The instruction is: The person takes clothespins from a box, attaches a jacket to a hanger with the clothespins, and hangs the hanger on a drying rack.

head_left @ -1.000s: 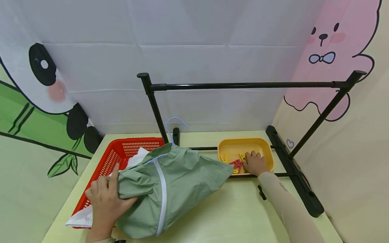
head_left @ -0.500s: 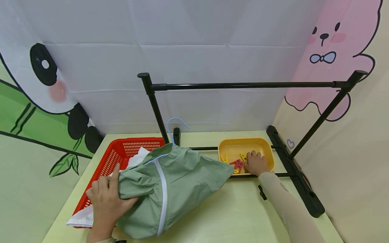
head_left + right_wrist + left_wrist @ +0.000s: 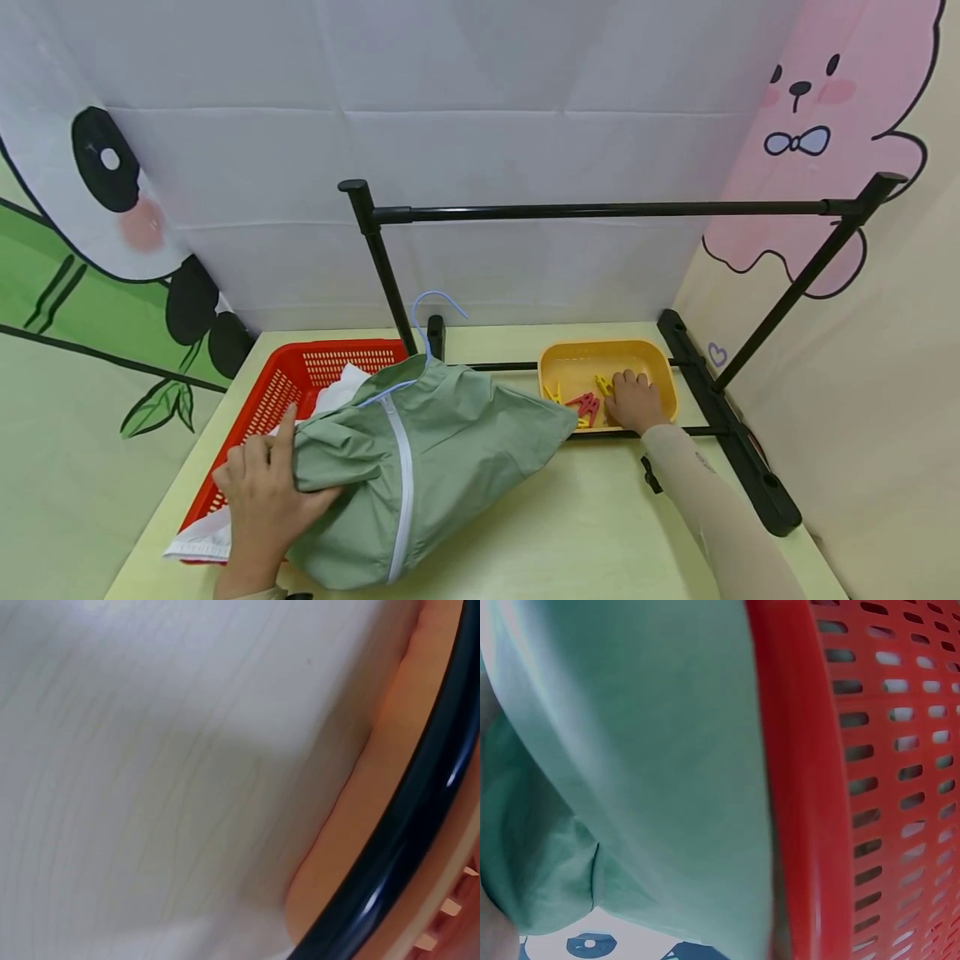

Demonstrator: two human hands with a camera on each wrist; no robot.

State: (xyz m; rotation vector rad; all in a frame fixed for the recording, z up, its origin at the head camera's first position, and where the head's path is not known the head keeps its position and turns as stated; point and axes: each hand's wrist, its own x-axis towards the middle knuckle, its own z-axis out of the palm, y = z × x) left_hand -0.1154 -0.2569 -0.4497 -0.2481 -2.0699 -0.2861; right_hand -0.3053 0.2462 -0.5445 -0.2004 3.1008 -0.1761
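Observation:
A green jacket (image 3: 457, 442) with a pale zip strip sits on a blue hanger (image 3: 427, 312), lying partly over the red basket (image 3: 281, 392). My left hand (image 3: 262, 492) is at the jacket's left edge, index finger straight up and thumb stretched across the cloth. In the left wrist view, green cloth (image 3: 675, 772) lies against the basket rim (image 3: 802, 787). My right hand (image 3: 636, 404) reaches into a yellow tray (image 3: 660, 367), fingers curled at a yellow clothespin (image 3: 603, 385); the thumb is hidden. Red clothespins (image 3: 587, 407) and another yellow clothespin (image 3: 553, 393) lie beside it.
A black rack stands over the table (image 3: 570, 525), its top bar (image 3: 600, 211) above the tray and its right foot (image 3: 727, 425) beside the tray. White cloth (image 3: 202, 537) hangs over the basket's front edge. In the right wrist view, a black rod (image 3: 390, 855) crosses the tray wall (image 3: 337, 847).
My right hand has shifted slightly to the right in the tray, and the yellow clothespin at its fingers has moved a little with it. The left hand and jacket have stayed in place.

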